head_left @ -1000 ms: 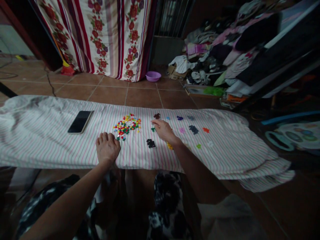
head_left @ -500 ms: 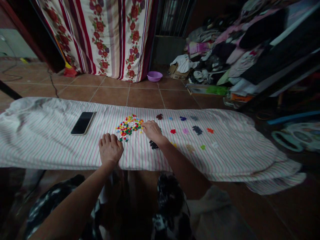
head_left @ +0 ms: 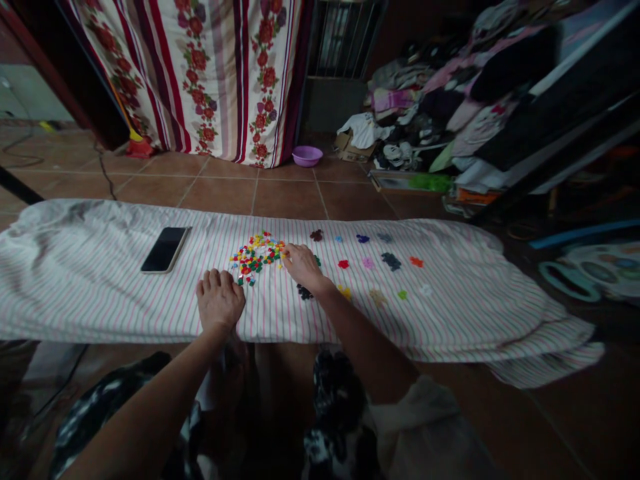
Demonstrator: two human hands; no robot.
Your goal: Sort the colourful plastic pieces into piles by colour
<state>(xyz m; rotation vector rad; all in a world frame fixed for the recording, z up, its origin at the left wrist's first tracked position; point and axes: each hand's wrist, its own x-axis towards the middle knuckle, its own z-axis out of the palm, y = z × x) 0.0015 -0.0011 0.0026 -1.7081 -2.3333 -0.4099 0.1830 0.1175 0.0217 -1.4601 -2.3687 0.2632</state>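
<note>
A mixed pile of small coloured pieces (head_left: 256, 257) lies on the striped cloth (head_left: 125, 300). At its right edge is my right hand (head_left: 301, 265), thumb and fingertips pinched together; whatever is between them is too small to make out. My left hand (head_left: 219, 297) rests palm down with fingers spread, just below and left of the pile, holding nothing. Right of the pile lie several single-colour groups, among them brown (head_left: 317, 235), red (head_left: 343, 264), pink (head_left: 368, 263), dark grey (head_left: 391, 261) and orange (head_left: 416, 262). Black pieces (head_left: 305, 292) sit below my right hand.
A phone (head_left: 165, 250) lies on the cloth at the left. Beyond the cloth, a purple basin (head_left: 307, 157) stands on the tiled floor by a floral curtain (head_left: 220, 80). Piled clothes (head_left: 440, 100) fill the back right.
The view has shifted slightly. My right hand stays at the pile's right edge with its fingers pinched, and my left hand keeps its place on the cloth.
</note>
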